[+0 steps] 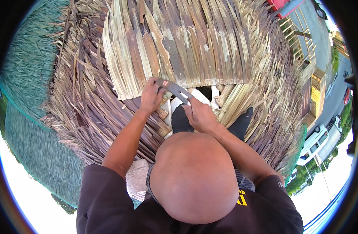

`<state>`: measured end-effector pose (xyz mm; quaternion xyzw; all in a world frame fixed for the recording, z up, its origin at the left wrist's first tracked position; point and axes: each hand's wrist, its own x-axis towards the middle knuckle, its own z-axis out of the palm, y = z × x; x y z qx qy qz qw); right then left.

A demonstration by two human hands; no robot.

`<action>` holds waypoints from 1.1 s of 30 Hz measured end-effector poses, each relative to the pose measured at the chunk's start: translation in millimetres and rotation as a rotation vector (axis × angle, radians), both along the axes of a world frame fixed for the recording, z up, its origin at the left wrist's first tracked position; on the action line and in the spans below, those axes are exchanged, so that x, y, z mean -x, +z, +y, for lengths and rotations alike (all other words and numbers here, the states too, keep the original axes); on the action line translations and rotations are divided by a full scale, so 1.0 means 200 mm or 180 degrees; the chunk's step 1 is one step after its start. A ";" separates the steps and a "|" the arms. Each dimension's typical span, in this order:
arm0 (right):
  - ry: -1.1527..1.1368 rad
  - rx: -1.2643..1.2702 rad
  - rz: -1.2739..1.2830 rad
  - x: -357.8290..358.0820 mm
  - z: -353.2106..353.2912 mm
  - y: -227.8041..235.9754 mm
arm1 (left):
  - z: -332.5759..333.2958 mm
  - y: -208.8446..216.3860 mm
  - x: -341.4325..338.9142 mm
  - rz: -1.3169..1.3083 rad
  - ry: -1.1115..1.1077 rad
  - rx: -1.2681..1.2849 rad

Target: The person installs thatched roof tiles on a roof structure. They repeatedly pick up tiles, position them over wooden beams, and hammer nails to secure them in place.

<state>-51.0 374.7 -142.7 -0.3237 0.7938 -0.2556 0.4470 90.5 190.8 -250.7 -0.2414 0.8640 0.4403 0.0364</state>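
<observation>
A grey staple gun (173, 89) with a slotted handle and a red mark slants across the lower edge of a dried palm-leaf thatch panel (179, 50). My right hand (202, 115) is closed around its handle. At the tool's other end is my left hand (151, 96), thumb and fingers curled in beside the panel's stitched edge. Whether they pinch the tool's tip or the leaf edge cannot be told. Below the panel, pale wooden strips (179, 103) frame a dark gap (205, 91).
Older, looser thatch (89, 97) surrounds the panel. My dark-shod feet (241, 123) are braced on it. Green-netted thatch (34, 132) lies left. A pale block (138, 175) sits by my left arm. Far below right are a wooden structure (315, 91), a road (335, 97) and a white vehicle (315, 142).
</observation>
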 end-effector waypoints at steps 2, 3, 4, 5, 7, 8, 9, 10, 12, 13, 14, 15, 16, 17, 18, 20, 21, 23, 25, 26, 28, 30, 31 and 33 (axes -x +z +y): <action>0.0101 -0.0198 -0.0026 0.01 -0.02 0.01 | 0.00 0.01 0.00 -0.0175 0.0007 -0.0121; 0.0216 -0.0410 -0.0016 0.02 -0.03 0.01 | -0.01 0.01 0.00 -0.0163 0.0027 -0.0165; 0.0219 -0.0397 0.0133 0.03 -0.04 0.02 | -0.01 0.02 0.01 -0.0229 -0.0028 -0.0176; 0.0204 -0.0463 0.0018 0.04 -0.05 0.02 | -0.02 0.02 0.01 -0.0239 -0.0088 -0.0202; -0.0006 -0.0156 0.0058 0.06 -0.06 0.02 | -0.03 0.02 0.01 -0.0220 -0.0040 -0.0286; -0.0016 -0.0072 0.0033 0.07 -0.07 0.03 | -0.03 0.02 0.01 -0.0216 0.0045 -0.0367; 0.0006 -0.0055 0.0078 0.07 -0.08 0.03 | -0.03 0.02 0.02 -0.0217 0.0145 -0.0464; 0.0130 -0.0267 0.0035 0.08 -0.09 0.03 | -0.04 0.02 0.02 -0.0065 0.0120 -0.0348; 0.0517 -0.0875 -0.0029 0.08 -0.11 0.04 | -0.04 0.01 0.03 0.0183 0.0083 -0.0189; 0.0343 -0.0712 0.0048 0.07 -0.11 0.05 | -0.04 0.01 0.03 0.0229 0.0051 -0.0201; 0.0131 -0.0487 0.0123 0.08 -0.11 0.04 | -0.04 0.01 0.03 0.0256 0.0032 -0.0230; -0.0105 -0.0139 0.0271 0.07 -0.11 0.05 | -0.04 0.02 0.03 0.0263 0.0106 -0.0277; -0.0256 -0.0017 0.0234 0.07 -0.11 0.04 | -0.03 0.02 0.02 0.0126 0.0116 -0.0287; -0.0265 0.0185 0.0123 0.06 -0.10 0.04 | -0.04 0.02 0.02 -0.0010 0.0168 -0.0317; -0.0340 0.0639 0.0198 0.06 -0.09 0.03 | -0.04 0.02 0.02 -0.0103 0.0185 -0.0362; 0.0412 -0.0510 0.0028 0.05 -0.08 0.01 | -0.04 0.02 0.02 0.0085 0.0035 -0.0294; 0.0288 -0.0396 0.0130 0.05 -0.07 -0.02 | -0.04 0.01 0.02 0.0253 0.0024 -0.0259; 0.0089 -0.0314 0.0233 0.03 -0.06 -0.04 | -0.04 -0.01 0.01 0.0112 0.0061 -0.0320; 0.0044 -0.0043 0.0150 0.02 -0.05 -0.06 | -0.04 -0.04 -0.01 0.0038 0.0131 -0.0400; 0.0029 0.0096 0.0112 0.02 -0.05 -0.07 | -0.04 -0.06 -0.03 0.0028 0.0140 -0.0447; 0.0633 -0.0771 0.0152 0.05 -0.04 -0.07 | -0.04 -0.09 -0.05 0.0025 0.0107 -0.0431; 0.0039 -0.1008 -0.0019 0.12 -0.01 -0.04 | -0.08 -0.09 -0.01 0.0161 -0.0058 -0.0330; -0.0342 -0.1046 -0.0092 0.18 0.02 -0.02 | -0.11 -0.08 0.06 -0.0052 -0.0132 -0.0320; -0.0892 -0.0775 -0.0150 0.29 0.14 0.09 | -0.16 0.05 0.21 -0.0747 -0.0320 -0.0459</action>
